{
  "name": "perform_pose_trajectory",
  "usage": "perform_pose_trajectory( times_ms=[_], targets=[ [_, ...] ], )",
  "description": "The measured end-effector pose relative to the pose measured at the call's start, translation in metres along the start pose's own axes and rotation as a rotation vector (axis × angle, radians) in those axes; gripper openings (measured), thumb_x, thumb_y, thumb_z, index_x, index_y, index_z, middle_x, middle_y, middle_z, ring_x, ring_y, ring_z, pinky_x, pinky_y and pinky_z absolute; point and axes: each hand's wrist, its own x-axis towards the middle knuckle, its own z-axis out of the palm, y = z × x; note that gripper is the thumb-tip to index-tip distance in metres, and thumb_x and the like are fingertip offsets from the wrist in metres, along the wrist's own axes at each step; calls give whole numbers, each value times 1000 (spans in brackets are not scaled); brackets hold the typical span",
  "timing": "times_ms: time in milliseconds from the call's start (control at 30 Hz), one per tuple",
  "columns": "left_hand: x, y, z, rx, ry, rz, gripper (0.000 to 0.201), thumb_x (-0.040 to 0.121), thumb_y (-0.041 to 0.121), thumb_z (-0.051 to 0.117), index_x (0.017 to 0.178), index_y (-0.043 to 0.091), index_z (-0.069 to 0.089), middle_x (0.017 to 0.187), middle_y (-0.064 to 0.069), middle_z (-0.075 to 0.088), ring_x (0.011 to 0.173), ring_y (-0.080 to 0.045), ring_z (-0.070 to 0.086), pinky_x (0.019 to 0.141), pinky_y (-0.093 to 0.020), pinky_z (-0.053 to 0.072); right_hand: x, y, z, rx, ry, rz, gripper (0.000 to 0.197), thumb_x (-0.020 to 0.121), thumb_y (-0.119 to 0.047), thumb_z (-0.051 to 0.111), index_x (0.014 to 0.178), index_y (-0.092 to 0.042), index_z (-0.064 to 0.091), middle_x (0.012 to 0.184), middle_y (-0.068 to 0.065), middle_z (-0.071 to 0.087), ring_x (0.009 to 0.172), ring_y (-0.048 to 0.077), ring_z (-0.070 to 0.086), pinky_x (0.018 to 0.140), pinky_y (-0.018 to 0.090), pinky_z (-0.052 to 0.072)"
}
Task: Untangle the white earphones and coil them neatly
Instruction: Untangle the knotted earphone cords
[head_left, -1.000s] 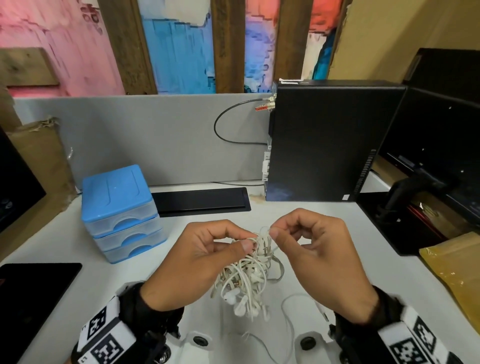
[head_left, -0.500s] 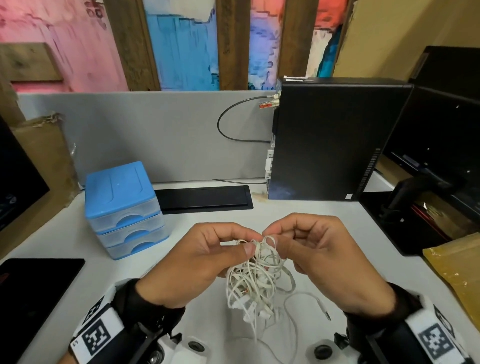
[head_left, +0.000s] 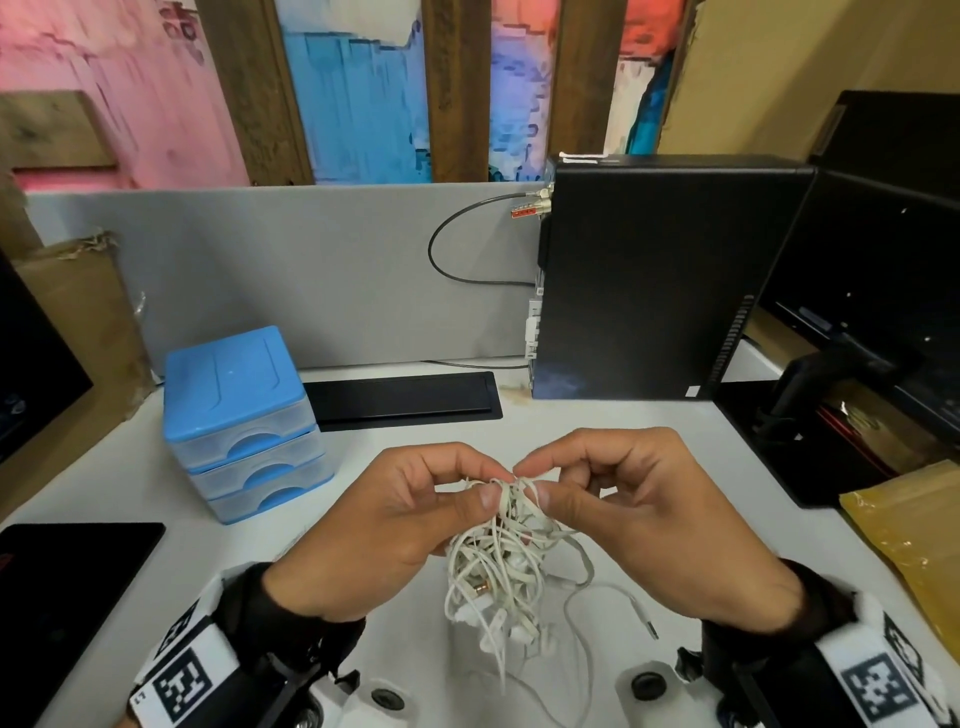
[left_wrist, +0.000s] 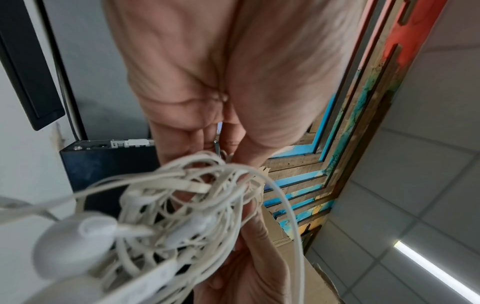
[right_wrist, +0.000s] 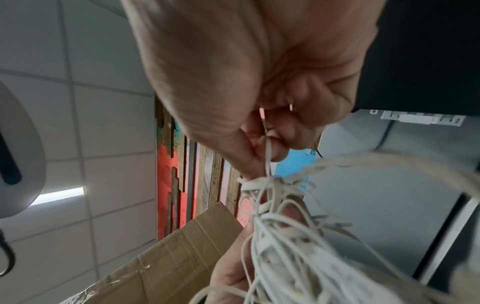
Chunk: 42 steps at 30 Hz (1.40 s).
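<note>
A tangled bundle of white earphones (head_left: 501, 566) hangs between both hands above the white desk (head_left: 130, 467), with earbuds and a gold plug dangling low. My left hand (head_left: 483, 488) pinches cords at the top of the knot with thumb and forefinger. Facing it, my right hand (head_left: 532, 480) pinches a strand at the same spot. In the left wrist view the earphones (left_wrist: 182, 205) fill the lower left, blurred. The right wrist view shows a single cord of the earphones (right_wrist: 280, 226) running up between thumb and fingertip. One loose end with a connector (head_left: 647, 626) lies on the desk.
A blue drawer unit (head_left: 241, 421) stands at the left. A black computer tower (head_left: 660, 275) rises behind the hands, with a flat black device (head_left: 405, 400) beside it. A dark tablet (head_left: 67, 582) lies front left. A yellow padded envelope (head_left: 909, 540) sits at the right.
Both hands have drawn closer together at the top of the tangle. The bundle has shifted and a loose connector end now trails out on the desk to the right.
</note>
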Motion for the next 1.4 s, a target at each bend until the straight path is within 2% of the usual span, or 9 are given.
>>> perform_pose_trajectory(
  times_ms=[167, 267, 400, 533, 733, 867, 1000, 1167, 1400],
  targets=[
    [-3, 2, 3, 0, -15, 5, 14, 82, 12, 66, 89, 1, 72, 71, -3, 73, 56, -8, 65, 55, -13, 48, -1, 2, 1, -131, 5, -196, 12, 86, -17, 76, 93, -25, 80, 73, -3, 68, 59, 14, 52, 56, 24, 41],
    [-2, 1, -1, -10, -40, -34, 9, 83, 16, 78, 87, 7, 77, 74, -6, 72, 59, -14, 65, 56, -19, 51, 1, 5, 1, -92, 47, -239, 6, 89, -20, 71, 88, -16, 75, 84, 2, 69, 65, 20, 55, 54, 35, 43],
    [1, -2, -7, -70, -59, -111, 19, 76, 24, 77, 88, 9, 77, 72, -11, 69, 54, -14, 62, 52, -21, 50, 8, 10, 3, 252, 178, -89, 10, 94, 3, 56, 85, 1, 54, 89, 11, 72, 61, 12, 53, 52, 23, 39],
    [2, -2, -10, -169, -81, -139, 16, 76, 18, 77, 87, 8, 76, 71, -9, 68, 53, -12, 62, 51, -20, 51, 11, 11, -1, 558, 172, 59, 5, 86, -8, 58, 82, -10, 56, 71, 12, 57, 60, 16, 47, 52, 25, 38],
    [0, -1, -16, -158, -117, -84, 23, 79, 25, 73, 94, 7, 73, 86, -18, 65, 67, -22, 59, 63, -28, 48, 7, 22, -7, 1, -96, -46, 21, 77, -38, 81, 87, -20, 78, 73, 33, 52, 64, 45, 44, 62, 42, 43],
    [0, 1, -17, -127, -120, -66, 23, 80, 26, 72, 95, 8, 72, 87, -18, 66, 69, -24, 58, 63, -29, 47, 4, 17, -8, 78, -156, -40, 15, 82, -23, 75, 94, -16, 81, 85, 4, 78, 79, 22, 73, 77, 34, 59],
    [-2, -5, -4, -55, -167, -38, 5, 90, 13, 69, 95, 12, 71, 86, -4, 67, 68, -11, 60, 63, -18, 47, 6, 20, 0, -39, 62, -169, 8, 86, -32, 76, 90, -27, 81, 62, 10, 69, 56, 36, 61, 56, 39, 52],
    [0, -7, 6, -65, -132, -20, 10, 90, -6, 63, 98, -1, 60, 86, -4, 69, 64, -8, 63, 59, -14, 48, 8, 31, 6, -536, 430, -316, 9, 86, -22, 68, 78, -20, 72, 63, -14, 53, 58, 12, 50, 53, 26, 41],
    [5, -13, 3, -111, 16, -11, 7, 78, 18, 73, 85, 18, 71, 83, -7, 70, 68, -15, 63, 60, -23, 51, 8, 29, 4, -646, 474, -174, 11, 73, -21, 60, 64, -20, 54, 66, -8, 48, 63, 14, 52, 49, 30, 43]
  ],
)
